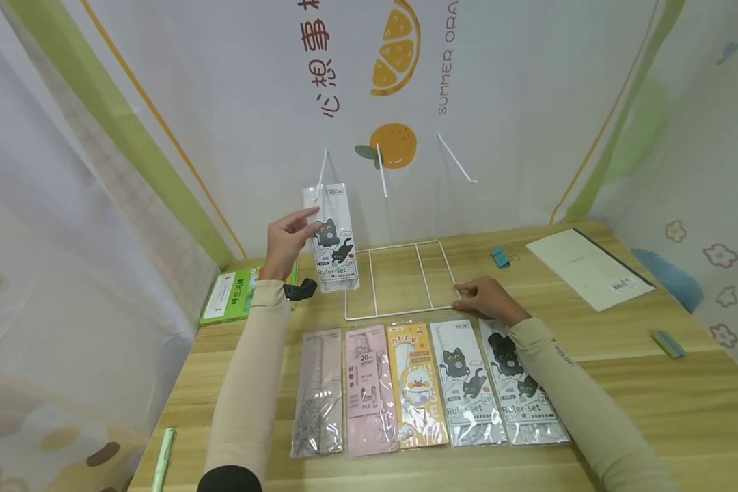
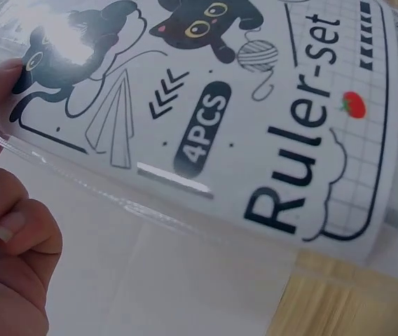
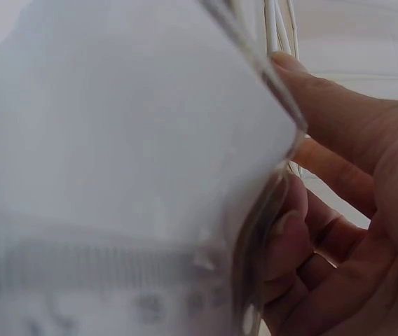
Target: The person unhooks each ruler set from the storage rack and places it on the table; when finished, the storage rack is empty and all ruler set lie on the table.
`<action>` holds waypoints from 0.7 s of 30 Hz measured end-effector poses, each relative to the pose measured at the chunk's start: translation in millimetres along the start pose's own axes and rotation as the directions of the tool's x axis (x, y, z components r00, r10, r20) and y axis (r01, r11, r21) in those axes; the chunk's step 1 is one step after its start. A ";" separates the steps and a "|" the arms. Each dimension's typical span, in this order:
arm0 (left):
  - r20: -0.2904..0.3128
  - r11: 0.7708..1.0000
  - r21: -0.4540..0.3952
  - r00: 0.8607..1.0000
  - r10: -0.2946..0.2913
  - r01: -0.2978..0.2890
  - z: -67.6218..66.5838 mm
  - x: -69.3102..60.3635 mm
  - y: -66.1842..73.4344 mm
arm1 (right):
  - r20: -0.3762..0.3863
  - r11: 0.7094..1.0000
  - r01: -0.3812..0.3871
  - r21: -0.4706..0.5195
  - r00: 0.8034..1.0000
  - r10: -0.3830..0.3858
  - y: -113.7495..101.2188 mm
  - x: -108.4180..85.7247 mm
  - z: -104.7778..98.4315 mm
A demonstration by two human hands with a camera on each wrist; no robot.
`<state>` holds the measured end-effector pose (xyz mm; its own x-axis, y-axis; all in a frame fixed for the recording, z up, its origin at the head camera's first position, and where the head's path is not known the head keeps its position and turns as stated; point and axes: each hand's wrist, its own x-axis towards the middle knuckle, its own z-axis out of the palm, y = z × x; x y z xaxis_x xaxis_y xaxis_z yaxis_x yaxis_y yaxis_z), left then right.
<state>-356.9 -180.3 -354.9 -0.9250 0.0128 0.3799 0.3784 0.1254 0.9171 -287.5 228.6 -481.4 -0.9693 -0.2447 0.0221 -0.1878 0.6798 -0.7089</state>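
My left hand [image 1: 285, 247] pinches a white ruler-set package [image 1: 342, 236] with black cats by its left edge, holding it upright. The package's top meets the left prong [image 1: 324, 167] of a white wire rack [image 1: 374, 283]; whether the prong passes through it I cannot tell. In the left wrist view, the "Ruler-set" lettering [image 2: 293, 126] shows close up. My right hand [image 1: 488, 299] grips the rack's right front corner with thumb and fingers. Its wrist sits over another cat ruler set [image 1: 519, 403], whose clear wrapper [image 3: 115, 140] fills much of the right wrist view.
In front of the rack lie a grey-pink ruler pack [image 1: 320, 396], a pink one [image 1: 369, 437], a yellow duck one [image 1: 418, 389] and a white cat one [image 1: 467, 383]. Around them are green books [image 1: 230, 297], a green pen [image 1: 163, 459], a blue clip [image 1: 500, 257], a notebook [image 1: 584, 266] and an eraser-like block [image 1: 667, 344].
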 end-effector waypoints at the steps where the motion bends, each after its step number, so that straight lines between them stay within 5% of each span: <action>1: 0.006 1.000 -0.003 1.000 0.011 -0.011 -1.0 -3.1 0.9 | -0.001 1.000 -0.007 0.001 1.000 0.007 0.1 -0.1 0.0; 13: 0.089 0.999 0.006 0.995 0.040 -0.041 -15.9 -45.7 23.9 | 0.025 1.000 -0.004 0.011 1.000 0.004 3.1 0.7 -1.3; 21: 0.121 0.997 -0.061 0.992 0.044 -0.037 -22.3 -67.0 46.4 | 0.025 1.000 -0.027 0.015 0.999 0.027 0.9 -1.4 -1.6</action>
<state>-276.6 -197.4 -335.1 -0.9050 0.1380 0.4024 0.4136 0.0636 0.9082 -286.6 230.6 -480.9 -0.9697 -0.2440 -0.0149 -0.1590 0.6759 -0.7197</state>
